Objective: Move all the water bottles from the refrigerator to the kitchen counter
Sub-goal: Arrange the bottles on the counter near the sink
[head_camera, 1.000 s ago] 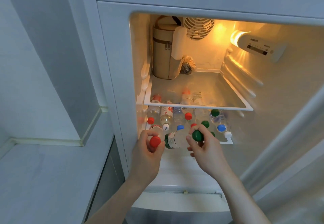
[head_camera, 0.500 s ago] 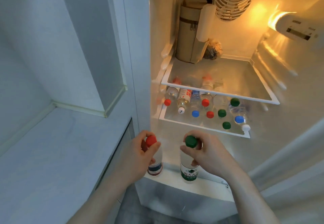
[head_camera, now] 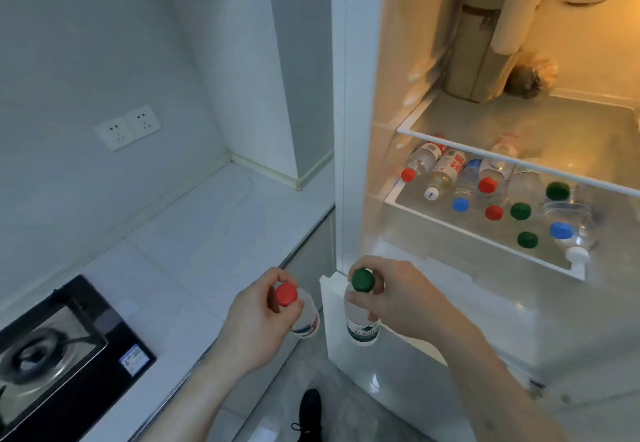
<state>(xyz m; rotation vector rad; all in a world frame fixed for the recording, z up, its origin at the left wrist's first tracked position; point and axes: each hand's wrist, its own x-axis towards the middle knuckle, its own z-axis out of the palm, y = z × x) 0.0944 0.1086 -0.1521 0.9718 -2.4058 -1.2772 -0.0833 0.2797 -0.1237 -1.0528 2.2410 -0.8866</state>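
each hand's grip is pinched round a bottle neck, left hand (head_camera: 256, 317) on the red-capped bottle (head_camera: 298, 310), right hand (head_camera: 398, 299) on the green-capped bottle (head_camera: 362, 317), both hanging short of the surface (head_camera: 194, 241); such grips could slip mid-swing.

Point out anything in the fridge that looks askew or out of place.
Nothing is spilled or damaged. The only untidy spot is the lower shelf, where the remaining bottles lie on their sides in a loose jumble, caps pointing outward, rather than standing.
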